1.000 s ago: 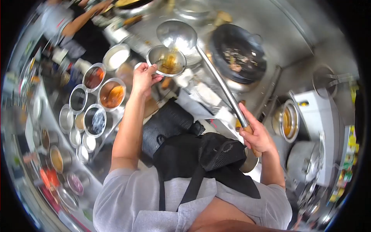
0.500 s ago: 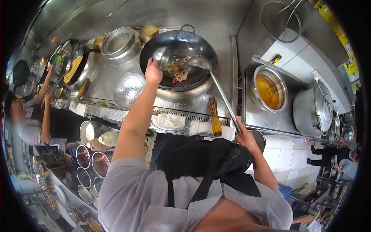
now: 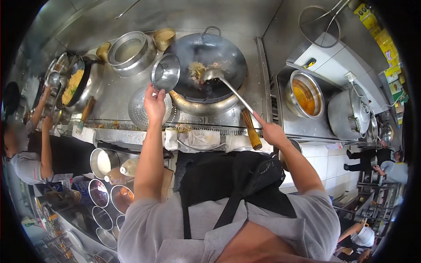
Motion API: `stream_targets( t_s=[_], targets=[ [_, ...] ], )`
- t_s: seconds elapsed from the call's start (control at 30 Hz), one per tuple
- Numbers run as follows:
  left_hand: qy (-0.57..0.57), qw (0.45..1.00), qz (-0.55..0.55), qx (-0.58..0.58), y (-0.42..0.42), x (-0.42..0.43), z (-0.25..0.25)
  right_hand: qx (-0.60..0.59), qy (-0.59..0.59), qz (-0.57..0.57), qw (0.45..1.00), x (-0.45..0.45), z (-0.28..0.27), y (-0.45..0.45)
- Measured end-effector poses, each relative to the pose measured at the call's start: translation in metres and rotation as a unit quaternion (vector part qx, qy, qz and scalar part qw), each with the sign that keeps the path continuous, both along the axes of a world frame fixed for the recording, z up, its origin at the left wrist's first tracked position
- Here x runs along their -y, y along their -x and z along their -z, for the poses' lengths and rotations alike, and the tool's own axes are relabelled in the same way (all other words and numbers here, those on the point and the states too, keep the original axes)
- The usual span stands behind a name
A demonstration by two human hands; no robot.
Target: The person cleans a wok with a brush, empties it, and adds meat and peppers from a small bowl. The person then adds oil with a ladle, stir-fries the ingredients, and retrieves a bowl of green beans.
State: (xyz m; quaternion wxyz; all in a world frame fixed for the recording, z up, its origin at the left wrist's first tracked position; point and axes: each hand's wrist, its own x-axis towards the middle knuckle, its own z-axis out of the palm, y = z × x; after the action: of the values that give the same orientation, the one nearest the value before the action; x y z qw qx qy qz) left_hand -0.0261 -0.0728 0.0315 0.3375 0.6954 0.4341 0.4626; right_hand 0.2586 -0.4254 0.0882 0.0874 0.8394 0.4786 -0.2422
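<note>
My left hand (image 3: 155, 103) grips the rim of a metal bowl (image 3: 166, 72), which is tilted on its side left of the wok and shows its inside. Beneath that hand lies a perforated strainer (image 3: 139, 108). My right hand (image 3: 272, 133) is wrapped round the handle of a long ladle (image 3: 215, 75). The ladle's head rests among chopped food (image 3: 197, 70) in the black wok (image 3: 234, 57). A bamboo wok brush (image 3: 251, 131) with a yellow handle lies on the stove's front edge, close to my right hand.
To the right stand a steel pot of orange liquid (image 3: 302, 100) and a lidded stockpot (image 3: 351, 111). A large steel pot (image 3: 131, 55) sits at the back left. A co-worker (image 3: 33, 153) works at another wok on the left. Sauce pots (image 3: 98, 193) stand below.
My left hand has drawn the bowl from over the wok to its left side. The ladle's head has moved down and left into the food. My right hand is slightly higher.
</note>
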Motion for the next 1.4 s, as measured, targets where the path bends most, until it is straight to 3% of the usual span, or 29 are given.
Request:
stream_targets(
  t_s=[0.07, 0.1, 0.13, 0.17, 0.2, 0.27, 0.3, 0.33, 0.4, 0.53, 0.63, 0.77, 0.83, 0.87, 0.93, 0.97, 1.07, 1.13, 1.2, 1.27, 1.3, 1.33, 1.37, 1.4],
  targets=[
    [0.143, 0.977, 0.017, 0.157, 0.019, 0.025, -0.024, 0.022, -0.092, -0.007, 0.995, -0.022, 0.020, -0.004],
    [0.114, 0.979, 0.037, 0.165, 0.034, 0.028, -0.014, 0.027, -0.091, -0.012, 0.995, -0.028, 0.015, -0.001],
    [0.115, 0.978, 0.033, 0.170, 0.046, 0.037, -0.015, -0.135, -0.144, 0.080, 0.977, -0.033, 0.008, 0.003],
    [0.147, 0.971, 0.034, 0.187, 0.058, 0.046, -0.018, -0.294, -0.191, 0.171, 0.921, -0.037, 0.001, 0.007],
    [0.180, 0.962, 0.035, 0.203, 0.067, 0.052, -0.020, -0.293, -0.190, 0.169, 0.922, -0.045, -0.005, 0.014],
    [0.183, 0.951, 0.050, 0.245, 0.069, 0.058, -0.021, -0.439, -0.264, 0.261, 0.818, -0.065, -0.011, 0.032],
    [0.213, 0.943, 0.061, 0.248, 0.065, 0.059, -0.025, -0.464, -0.291, 0.268, 0.793, -0.078, -0.004, 0.035],
    [0.243, 0.934, 0.073, 0.250, 0.061, 0.059, -0.026, -0.461, -0.291, 0.272, 0.793, -0.091, 0.000, 0.037],
    [0.258, 0.933, 0.093, 0.231, 0.047, 0.054, -0.017, -0.550, -0.252, 0.374, 0.702, -0.109, 0.006, 0.036],
    [0.295, 0.896, 0.142, 0.301, 0.025, 0.068, -0.018, -0.536, -0.258, 0.312, 0.741, -0.101, 0.011, 0.030],
    [0.322, 0.876, 0.146, 0.328, 0.034, 0.089, -0.016, -0.583, -0.274, 0.325, 0.693, -0.087, 0.010, 0.034],
    [0.351, 0.875, 0.117, 0.312, 0.058, 0.125, -0.013, -0.619, -0.224, 0.336, 0.674, -0.087, 0.018, 0.021],
    [0.348, 0.881, 0.089, 0.310, 0.064, 0.147, -0.020, -0.518, -0.247, 0.259, 0.776, -0.086, 0.014, 0.023],
    [0.353, 0.881, 0.069, 0.306, 0.066, 0.158, -0.023, -0.526, -0.243, 0.251, 0.775, -0.084, 0.017, 0.017],
    [0.346, 0.887, 0.041, 0.304, 0.064, 0.177, -0.028, -0.646, -0.234, 0.272, 0.674, -0.080, 0.022, -0.004],
    [0.342, 0.889, 0.042, 0.303, 0.063, 0.183, -0.025, -0.651, -0.227, 0.268, 0.673, -0.081, 0.026, -0.015],
    [0.323, 0.896, 0.023, 0.305, 0.060, 0.207, -0.028, -0.661, -0.170, 0.253, 0.686, -0.085, 0.036, -0.033],
    [0.300, 0.899, -0.008, 0.319, 0.058, 0.229, -0.055, -0.557, -0.223, 0.175, 0.781, -0.087, 0.040, -0.030],
    [0.275, 0.905, -0.042, 0.321, 0.076, 0.248, -0.059, -0.623, -0.200, 0.232, 0.720, -0.083, 0.043, -0.037],
    [0.248, 0.912, -0.099, 0.310, 0.106, 0.270, -0.063, -0.697, -0.166, 0.224, 0.661, -0.082, 0.065, -0.057],
    [0.233, 0.907, -0.150, 0.317, 0.127, 0.284, -0.068, -0.746, -0.156, 0.243, 0.600, -0.081, 0.076, -0.065],
    [0.219, 0.911, -0.180, 0.299, 0.152, 0.301, -0.075, -0.757, -0.169, 0.241, 0.583, -0.077, 0.079, -0.065],
    [0.202, 0.913, -0.217, 0.280, 0.181, 0.321, -0.082, -0.754, -0.174, 0.210, 0.597, -0.071, 0.088, -0.070],
    [0.169, 0.905, -0.258, 0.292, 0.216, 0.340, -0.080, -0.676, -0.203, 0.219, 0.674, -0.068, 0.082, -0.061]
  ],
)
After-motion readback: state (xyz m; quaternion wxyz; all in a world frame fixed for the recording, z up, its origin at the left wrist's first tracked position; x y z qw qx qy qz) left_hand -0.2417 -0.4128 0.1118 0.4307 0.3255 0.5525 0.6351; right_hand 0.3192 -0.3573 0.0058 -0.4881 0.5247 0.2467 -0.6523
